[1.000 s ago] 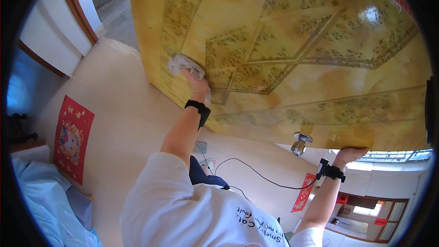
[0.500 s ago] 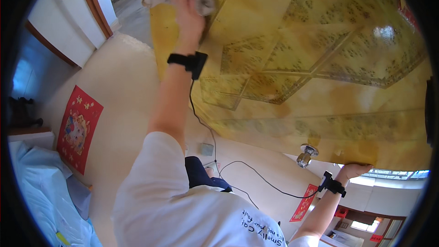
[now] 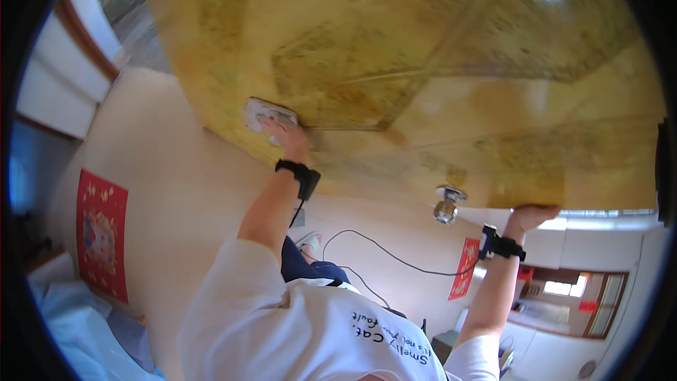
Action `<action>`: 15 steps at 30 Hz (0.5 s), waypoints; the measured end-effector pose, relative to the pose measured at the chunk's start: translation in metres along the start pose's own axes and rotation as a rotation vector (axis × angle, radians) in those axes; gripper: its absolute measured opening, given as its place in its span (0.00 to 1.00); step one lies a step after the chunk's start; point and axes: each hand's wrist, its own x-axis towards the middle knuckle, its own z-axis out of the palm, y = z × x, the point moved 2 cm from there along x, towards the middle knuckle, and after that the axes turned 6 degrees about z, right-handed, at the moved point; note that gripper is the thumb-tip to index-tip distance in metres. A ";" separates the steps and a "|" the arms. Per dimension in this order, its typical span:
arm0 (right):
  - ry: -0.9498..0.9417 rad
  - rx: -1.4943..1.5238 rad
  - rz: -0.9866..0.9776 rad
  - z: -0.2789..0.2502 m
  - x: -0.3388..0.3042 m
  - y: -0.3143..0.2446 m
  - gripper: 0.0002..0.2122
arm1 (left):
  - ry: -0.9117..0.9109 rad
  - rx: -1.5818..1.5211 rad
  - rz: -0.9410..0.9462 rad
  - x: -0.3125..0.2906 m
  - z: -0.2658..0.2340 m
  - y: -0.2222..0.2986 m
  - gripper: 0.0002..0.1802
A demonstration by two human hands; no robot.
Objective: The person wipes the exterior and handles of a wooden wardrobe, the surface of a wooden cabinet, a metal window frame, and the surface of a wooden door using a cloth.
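A pale, crumpled cloth (image 3: 268, 114) lies flat against the yellow patterned door (image 3: 437, 77) near its left edge, pressed there under fingers, while the door, glossy with ornate panel lines, carries a round metal knob (image 3: 448, 204) low on its face.

My head camera sits close to the yellow patterned door (image 3: 437, 77), tilted steeply, looking along its face.

A home — yellow wooden door (image 3: 437, 49), blue-sheeted bed (image 3: 77, 324), red wall hangings (image 3: 101, 233)
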 end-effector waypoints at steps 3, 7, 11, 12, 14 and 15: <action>0.025 -0.064 -0.072 -0.012 0.009 0.012 0.24 | -0.152 0.046 0.436 -0.044 0.021 0.097 0.13; 0.011 0.056 0.001 0.007 -0.004 -0.002 0.26 | -0.292 -0.008 0.977 -0.081 0.041 0.232 0.13; -0.054 0.010 -0.031 0.001 -0.002 -0.001 0.27 | -0.428 -0.030 1.225 -0.131 0.053 0.281 0.08; -0.046 0.007 -0.012 0.002 -0.004 -0.002 0.27 | -0.437 -0.037 1.228 -0.136 0.052 0.273 0.08; -0.040 0.018 0.019 0.003 -0.005 -0.002 0.26 | -0.468 0.052 1.502 -0.148 0.049 0.238 0.06; -0.059 0.007 0.017 0.001 -0.004 0.000 0.26 | -0.618 0.117 1.548 -0.151 0.040 0.216 0.08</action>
